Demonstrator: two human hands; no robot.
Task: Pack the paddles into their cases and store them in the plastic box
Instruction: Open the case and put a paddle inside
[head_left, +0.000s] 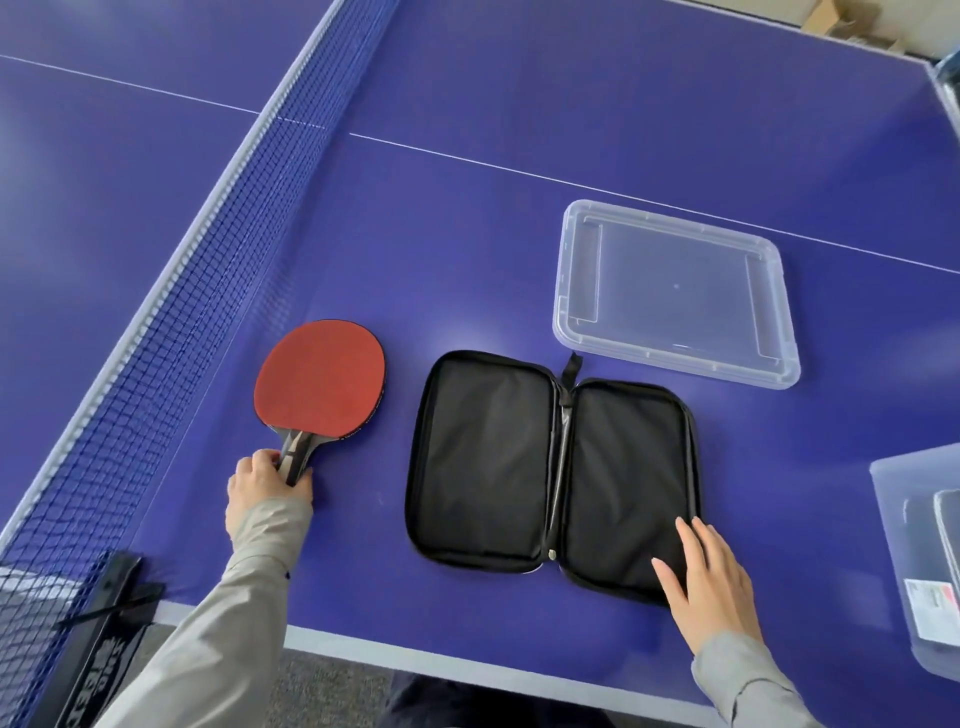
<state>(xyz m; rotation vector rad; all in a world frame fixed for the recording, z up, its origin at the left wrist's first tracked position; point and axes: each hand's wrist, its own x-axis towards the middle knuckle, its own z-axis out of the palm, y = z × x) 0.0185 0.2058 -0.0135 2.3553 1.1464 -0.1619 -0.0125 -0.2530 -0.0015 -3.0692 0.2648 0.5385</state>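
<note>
A red-faced paddle (321, 382) lies flat on the blue table near the net, its handle pointing toward me. My left hand (267, 480) grips that handle. To its right a black zip case (488, 457) lies spread open like a book, black lining up, nothing inside. My right hand (709, 584) rests flat, fingers straight, on the case's right half near its lower corner. At the right edge stands a clear plastic box (883, 499), partly cut off, with a dark case (943, 519) inside it.
A clear lid (675, 293) lies flat beyond the open case. The net (171, 322) runs diagonally on the left, its black clamp post (111, 597) at the table's near edge. The near table edge (467, 657) crosses just below my hands.
</note>
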